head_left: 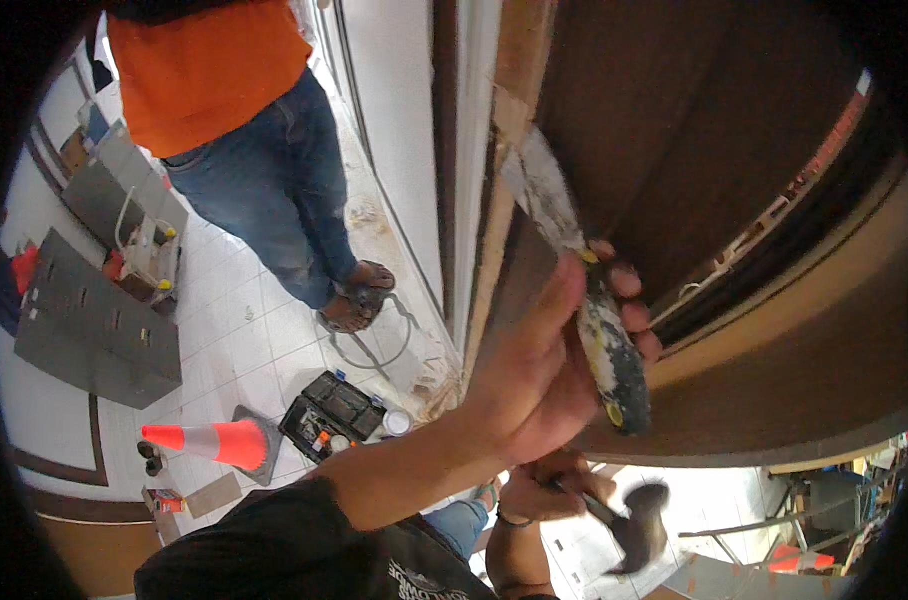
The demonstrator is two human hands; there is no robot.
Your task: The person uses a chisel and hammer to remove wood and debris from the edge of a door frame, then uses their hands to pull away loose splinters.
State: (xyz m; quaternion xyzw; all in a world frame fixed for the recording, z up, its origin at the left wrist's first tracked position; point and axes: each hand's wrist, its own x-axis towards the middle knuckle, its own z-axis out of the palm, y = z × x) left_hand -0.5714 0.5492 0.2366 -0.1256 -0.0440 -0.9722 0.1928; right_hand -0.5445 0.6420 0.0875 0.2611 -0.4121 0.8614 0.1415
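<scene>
Head view, left to right: an orange-and-white traffic cone beside an open black toolbox on white tiles; a wooden frame strip; the left hand, wrapped around a putty knife, blade raised at that strip; below, the right hand, closed around a hammer, head blurred.

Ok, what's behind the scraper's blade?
A light wooden strip and dark brown panel show around the scraper in the left hand; whatever its blade covers can't be seen.
</scene>
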